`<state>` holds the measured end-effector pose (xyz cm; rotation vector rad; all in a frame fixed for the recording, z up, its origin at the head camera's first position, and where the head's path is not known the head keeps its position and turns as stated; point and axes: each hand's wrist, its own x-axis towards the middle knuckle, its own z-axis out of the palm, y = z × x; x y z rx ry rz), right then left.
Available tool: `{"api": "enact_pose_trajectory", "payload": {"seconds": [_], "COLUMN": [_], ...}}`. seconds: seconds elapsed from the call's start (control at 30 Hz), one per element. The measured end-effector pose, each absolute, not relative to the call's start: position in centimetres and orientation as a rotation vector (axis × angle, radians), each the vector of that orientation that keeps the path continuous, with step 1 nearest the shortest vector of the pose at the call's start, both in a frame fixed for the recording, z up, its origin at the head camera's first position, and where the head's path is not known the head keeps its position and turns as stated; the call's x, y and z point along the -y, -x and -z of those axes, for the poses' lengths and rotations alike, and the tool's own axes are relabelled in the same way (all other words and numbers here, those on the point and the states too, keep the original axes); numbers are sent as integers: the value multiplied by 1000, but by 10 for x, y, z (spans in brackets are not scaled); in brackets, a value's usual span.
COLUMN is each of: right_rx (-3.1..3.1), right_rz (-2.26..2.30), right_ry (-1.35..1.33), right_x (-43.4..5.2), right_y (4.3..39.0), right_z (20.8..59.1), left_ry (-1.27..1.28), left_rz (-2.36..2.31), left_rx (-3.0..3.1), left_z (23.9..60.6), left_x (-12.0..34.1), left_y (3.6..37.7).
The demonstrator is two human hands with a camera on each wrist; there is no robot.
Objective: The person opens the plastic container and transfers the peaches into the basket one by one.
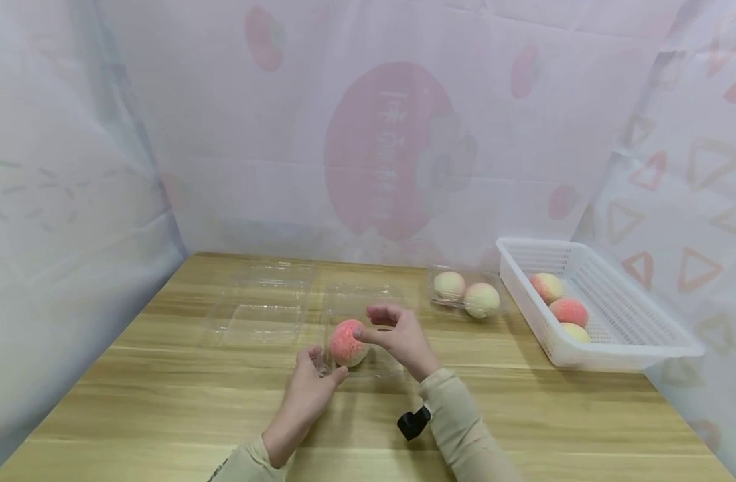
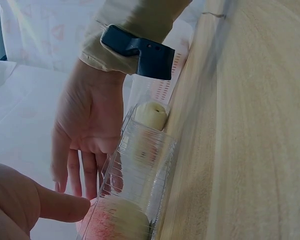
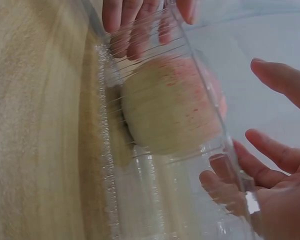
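A pink and cream peach (image 1: 348,343) (image 2: 117,222) (image 3: 170,105) lies in the left end of a clear plastic clamshell box (image 1: 380,368) (image 2: 145,170) (image 3: 165,200) on the wooden table. My left hand (image 1: 312,381) (image 2: 20,205) holds the box's near left corner, with its thumb beside the peach and its fingers (image 3: 130,20) against the outer wall. My right hand (image 1: 398,331) (image 2: 85,140) (image 3: 270,170) hovers just right of the peach. Its fingers are spread and relaxed and hold nothing.
A second clear box (image 1: 464,294) with two pale peaches stands further back on the right. Beside it, a white slotted basket (image 1: 615,335) holds three peaches. An empty open clamshell (image 1: 265,301) lies at the back left. Printed sheets wall in the table.
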<state>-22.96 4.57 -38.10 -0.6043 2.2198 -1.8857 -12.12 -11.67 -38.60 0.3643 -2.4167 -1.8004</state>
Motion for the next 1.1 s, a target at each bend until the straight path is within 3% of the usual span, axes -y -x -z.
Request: {"api": "enact_pose_trajectory", "payload": {"seconds": [1.1], "right_rx": [-2286], "right_rz": [1850], "right_ry": [648], "right_x": [-28], "right_y": [229], "right_z": [394], "left_ry": [-332], "left_rz": [1814], "left_rx": [2384], "left_z": [389], "left_x": [117], "left_y": [122]}}
